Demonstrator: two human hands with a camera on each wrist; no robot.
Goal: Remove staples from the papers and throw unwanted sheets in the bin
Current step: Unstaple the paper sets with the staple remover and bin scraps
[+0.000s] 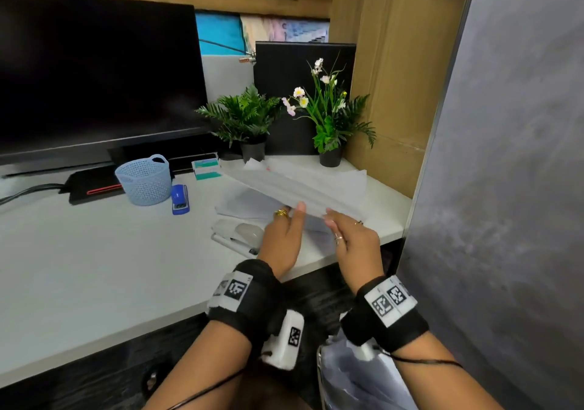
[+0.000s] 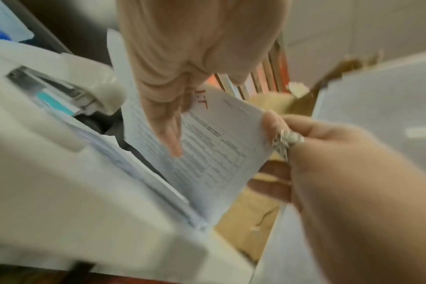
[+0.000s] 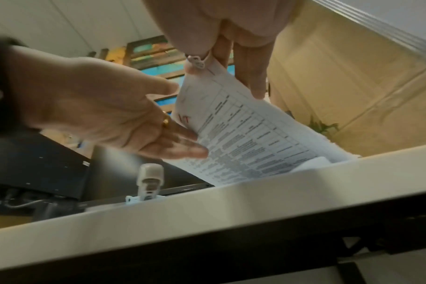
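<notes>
A stapled set of printed papers [image 1: 303, 190] is lifted at its near corner off a loose pile on the white desk [image 1: 94, 267]. My right hand [image 1: 328, 218] pinches that corner between thumb and fingers [image 3: 253, 80]. A staple [image 2: 243, 110] shows close to the pinched corner. My left hand [image 1: 294, 212] is beside it, its straight fingers [image 2: 169, 134] lying against the printed face. The printed table and red mark show on the sheet [image 3: 243, 134]. A bin [image 1: 357, 378] lined with a plastic bag stands below the desk edge, between my forearms.
A white stapler [image 1: 243, 235] lies just left of my hands. A blue stapler [image 1: 180, 199], a blue mesh basket [image 1: 143, 180] and a staple box [image 1: 206, 169] sit further left. Two potted plants [image 1: 328, 119] and a monitor [image 1: 94, 77] stand at the back. A grey partition [image 1: 505, 156] closes the right.
</notes>
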